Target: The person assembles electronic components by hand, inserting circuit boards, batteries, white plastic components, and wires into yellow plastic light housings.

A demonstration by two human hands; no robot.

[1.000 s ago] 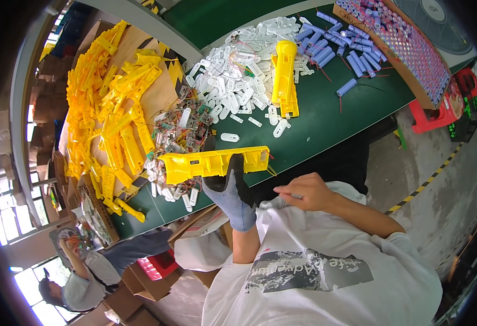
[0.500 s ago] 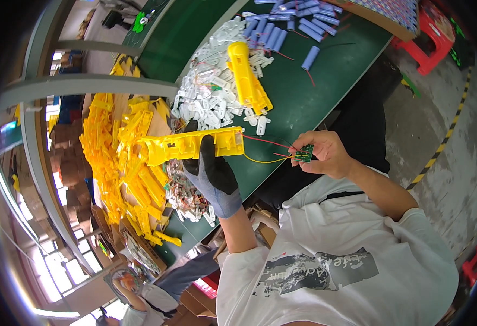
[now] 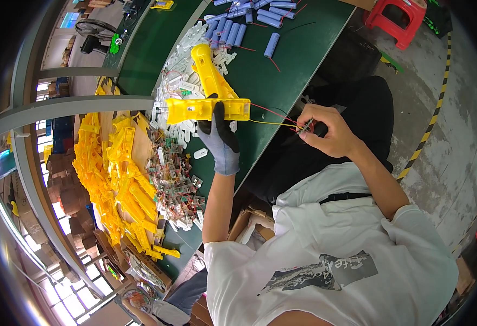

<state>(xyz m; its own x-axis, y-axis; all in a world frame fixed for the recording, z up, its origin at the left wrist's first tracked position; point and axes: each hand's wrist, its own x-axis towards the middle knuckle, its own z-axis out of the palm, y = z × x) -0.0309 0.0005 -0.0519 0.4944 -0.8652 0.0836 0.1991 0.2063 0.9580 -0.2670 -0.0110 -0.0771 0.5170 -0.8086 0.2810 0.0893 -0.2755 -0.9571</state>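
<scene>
Over the near edge of the green worktop (image 3: 282, 70), your gloved left hand (image 3: 219, 138) grips a long yellow plastic housing (image 3: 206, 110) while your bare right hand (image 3: 328, 130) pinches a small part on its red and yellow wires (image 3: 273, 118). You seem mid-wiring; next comes careful seating. That pinched part is too small to identify. Farther off lie blue cylindrical cells (image 3: 233, 30).

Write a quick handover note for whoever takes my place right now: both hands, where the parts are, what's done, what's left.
Left hand, gloved: grip on the yellow plastic housing, held above the green table.
Right hand, bare: pinching a small part at the end of the red and yellow wires running from the housing.
Second yellow housing lies on the table; blue cylinders beyond it.
Done: wires are attached to the housing.
Left: the small part is still outside the housing.
</scene>
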